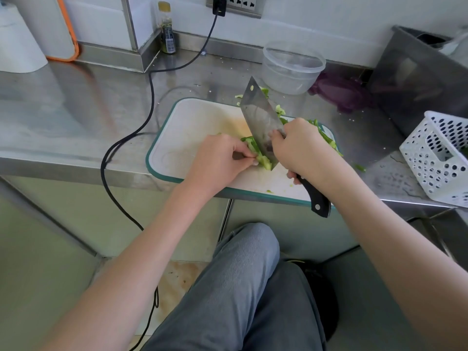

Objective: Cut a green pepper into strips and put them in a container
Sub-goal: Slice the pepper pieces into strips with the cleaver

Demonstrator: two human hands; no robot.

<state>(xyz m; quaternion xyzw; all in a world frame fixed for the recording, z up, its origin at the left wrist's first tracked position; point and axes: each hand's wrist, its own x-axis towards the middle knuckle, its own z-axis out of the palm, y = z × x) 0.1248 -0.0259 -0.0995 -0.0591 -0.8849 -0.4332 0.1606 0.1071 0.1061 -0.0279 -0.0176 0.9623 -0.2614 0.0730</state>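
**Fingertips close to the blade**

Head view: your left hand (pixel 217 158) pinches the green pepper (pixel 255 153) on the cutting board (pixel 192 122), fingertips just beside the cleaver (pixel 260 120) gripped by your right hand (pixel 304 148). A slip could nick them. Cut strips (pixel 326 138) crowd the board's edge and may spill before reaching the container (pixel 293 67).

Two hands are seen: the left hand (pixel 219 158) and the right hand (pixel 301 148). One cleaver (pixel 263 122), one cutting board (pixel 192 127), one clear plastic container (pixel 293 67), one white perforated basket (pixel 440 158), one bottle (pixel 167 29) and one black cable (pixel 152 97) are counted. The green pepper strips (pixel 326 138) are piled and cannot be counted.
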